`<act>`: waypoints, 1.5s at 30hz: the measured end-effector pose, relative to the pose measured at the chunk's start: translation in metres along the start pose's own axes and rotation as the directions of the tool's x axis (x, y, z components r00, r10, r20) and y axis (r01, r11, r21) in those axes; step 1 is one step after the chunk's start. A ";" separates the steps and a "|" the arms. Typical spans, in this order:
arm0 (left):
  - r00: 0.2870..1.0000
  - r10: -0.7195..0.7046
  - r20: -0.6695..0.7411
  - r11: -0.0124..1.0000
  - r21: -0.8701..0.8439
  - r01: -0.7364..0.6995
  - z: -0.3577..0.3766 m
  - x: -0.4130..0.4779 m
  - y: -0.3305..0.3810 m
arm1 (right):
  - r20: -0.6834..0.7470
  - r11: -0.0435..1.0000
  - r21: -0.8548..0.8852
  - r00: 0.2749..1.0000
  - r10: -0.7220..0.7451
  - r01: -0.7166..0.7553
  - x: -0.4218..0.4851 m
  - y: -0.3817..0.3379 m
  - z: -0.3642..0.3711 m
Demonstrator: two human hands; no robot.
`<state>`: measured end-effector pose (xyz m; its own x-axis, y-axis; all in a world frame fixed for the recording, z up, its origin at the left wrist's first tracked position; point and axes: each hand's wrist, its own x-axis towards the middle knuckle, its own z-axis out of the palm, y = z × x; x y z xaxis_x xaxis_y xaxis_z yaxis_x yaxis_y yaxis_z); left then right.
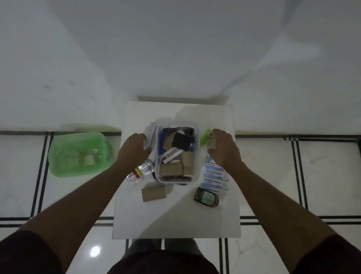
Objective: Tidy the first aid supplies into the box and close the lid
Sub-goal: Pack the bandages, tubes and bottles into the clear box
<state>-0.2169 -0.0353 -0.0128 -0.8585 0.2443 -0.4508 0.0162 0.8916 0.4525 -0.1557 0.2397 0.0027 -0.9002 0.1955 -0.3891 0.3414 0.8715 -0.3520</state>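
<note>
My left hand (136,146) rests just left of the clear plastic box (177,157) at the middle of the small white tabletop (176,218). Its fingers (147,150) curl around a white flat packet (150,134) that stands against the box's left wall. My right hand (221,148) hovers at the box's right side with its fingers (210,150) loosely bent; I cannot tell whether they grip anything. A bright green object (205,136) shows just beyond them.

The box is open and already holds a black blister strip (181,142), a white and brown carton (170,155) and several tan paper packets (176,168).

On the tabletop outside it lie a small clear bottle with a red and yellow label (140,173) near my left wrist, one tan packet (154,192) in front of the box, a stack of white and blue antiseptic bandage cartons (215,178) to the right, and a dark green bottle (206,198) on its side near them.

A translucent green plastic basket (79,154) sits on the tiled floor (329,178) to the left.
</note>
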 end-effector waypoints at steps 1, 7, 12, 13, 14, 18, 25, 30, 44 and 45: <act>1.000 -0.014 0.004 1.000 0.002 0.014 0.005 0.005 -0.002 | 0.003 1.000 -0.001 1.000 0.005 -0.005 0.006 0.002 0.005; 0.997 -0.077 -0.029 0.997 0.017 0.078 0.016 0.018 -0.010 | -0.033 0.999 -0.040 0.999 -0.004 0.003 0.020 0.001 0.013; 0.979 -0.111 -0.171 0.993 -0.063 0.102 -0.004 0.014 -0.013 | -0.200 0.995 0.085 0.979 -0.034 0.052 0.020 0.006 -0.003; 0.971 -0.075 -0.226 0.996 -0.060 0.063 -0.012 0.010 -0.012 | -0.256 0.993 0.099 0.966 -0.036 0.063 0.020 0.005 -0.010; 0.959 -0.015 -0.284 0.999 -0.039 0.004 -0.021 0.004 -0.010 | -0.315 0.990 0.110 0.948 -0.052 0.091 0.019 0.000 -0.018; 0.868 0.324 -0.376 0.945 0.089 -0.314 -0.045 -0.026 -0.003 | -0.427 0.930 0.210 0.884 -0.189 0.300 0.007 -0.036 -0.049; 0.694 0.693 -0.195 0.692 0.449 -0.565 -0.013 -0.042 0.031 | -0.224 0.903 0.130 0.899 -0.376 0.410 0.008 -0.081 -0.044; 0.747 0.632 -0.207 0.721 0.512 -0.468 0.011 -0.030 0.047 | -0.195 0.863 -0.226 0.847 -0.495 0.452 0.011 -0.081 -0.013; 0.642 0.606 -0.471 0.769 0.553 -0.321 0.045 -0.026 0.049 | -0.311 0.908 -0.306 0.871 -0.381 0.288 0.009 -0.082 0.025; 0.638 0.598 -0.486 0.775 0.555 -0.303 0.045 -0.024 0.050 | -0.309 0.906 -0.298 0.867 -0.391 0.301 0.009 -0.082 0.027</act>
<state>-0.1725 0.0205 -0.0139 -0.7868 0.5034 0.3570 0.5571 0.8283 0.0599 -0.1845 0.1573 0.0051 -0.9975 -0.0317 0.0636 -0.0428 0.9824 -0.1819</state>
